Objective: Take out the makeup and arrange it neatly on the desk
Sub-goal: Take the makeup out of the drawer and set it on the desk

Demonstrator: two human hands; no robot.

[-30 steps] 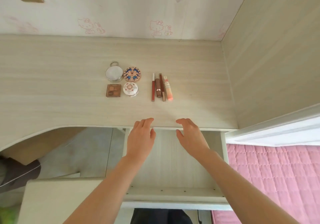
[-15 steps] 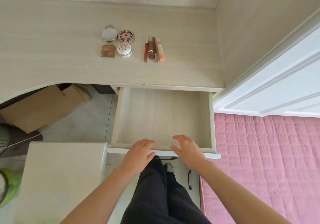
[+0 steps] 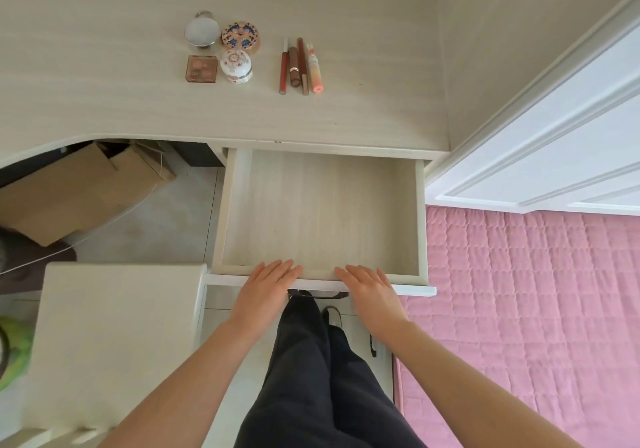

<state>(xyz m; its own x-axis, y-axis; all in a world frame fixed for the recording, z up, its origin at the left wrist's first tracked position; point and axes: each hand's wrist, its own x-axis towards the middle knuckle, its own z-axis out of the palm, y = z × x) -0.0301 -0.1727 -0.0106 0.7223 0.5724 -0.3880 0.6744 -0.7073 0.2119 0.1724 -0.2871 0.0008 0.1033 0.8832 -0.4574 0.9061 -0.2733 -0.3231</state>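
Observation:
The makeup lies in neat groups on the pale wooden desk [image 3: 104,94]. A silver round compact [image 3: 202,31], a patterned round compact [image 3: 240,35], a brown square palette [image 3: 201,68] and a white domed jar [image 3: 236,65] form a block. To their right several slim lip tubes and pencils [image 3: 300,65] lie side by side. The drawer [image 3: 421,219] below the desk is pulled out and holds nothing. My left hand [image 3: 266,288] and my right hand [image 3: 369,290] rest flat, fingers straight, on the drawer's front edge.
A cardboard box [image 3: 76,191] sits under the desk at left. A pale stool or cabinet top [image 3: 114,336] stands at lower left. A pink quilted bed [image 3: 536,309] and a white panel [image 3: 554,156] fill the right. My dark trouser legs [image 3: 311,378] are below the drawer.
My hands drew back from the desk's front edge to the drawer's front, and the view dropped, showing the open drawer. In the last half second they settled flat on its front edge.

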